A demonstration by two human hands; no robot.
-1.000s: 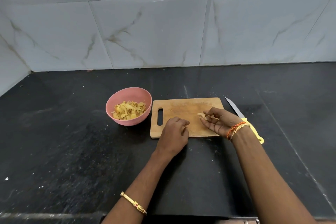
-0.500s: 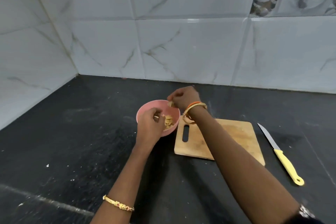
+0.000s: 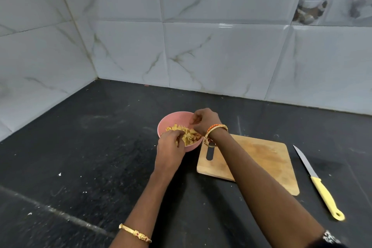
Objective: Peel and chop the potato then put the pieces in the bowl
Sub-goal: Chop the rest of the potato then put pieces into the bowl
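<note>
Your bowl (image 3: 167, 121) sits left of the board (image 3: 259, 159), just beside it, potato pieces (image 3: 191, 137) inside. The knife (image 3: 318, 181) lies on the counter (image 3: 80, 157) right of the board.

2 hands (image 3: 171, 147), 1 bowl (image 3: 171, 120), 1 cutting board (image 3: 261, 159), 1 knife (image 3: 320, 183).

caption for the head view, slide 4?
Both hands, left hand and right hand, over pink bowl of potato pieces; knife idle.

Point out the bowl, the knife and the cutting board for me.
bowl (image 3: 171, 117): head view, bare pink far rim.
knife (image 3: 325, 194): head view, middle of the yellow handle.
cutting board (image 3: 261, 155): head view, bare wood at its centre.
</note>
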